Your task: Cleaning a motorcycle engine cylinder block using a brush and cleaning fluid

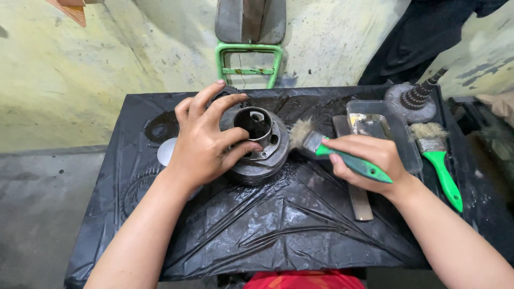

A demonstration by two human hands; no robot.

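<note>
Cylinder (258, 144), finned and grey, upright at counter (278, 225) centre on black plastic sheet (267, 235), bore facing up. Left hand (206, 142) clamped over cylinder's left side, fingers spread across top rim and fins, thumb near bore edge. Right hand (369, 160) closed round green handle of brush (342, 155), bristles pointing left and touching cylinder's right flank. Flat metal file (357, 192) lying under right hand, running toward near edge. Clear plastic tray (391, 128) just behind right hand, wet inside. Second green brush (439, 160) right of tray, bristles away, handle toward near edge. Gear part (415, 99) at far right corner, toothed stack with shaft tilted up. Pale round disc (166, 152) left of left hand, partly hidden by wrist. Green metal frame (249, 61) against wall beyond counter.
</note>
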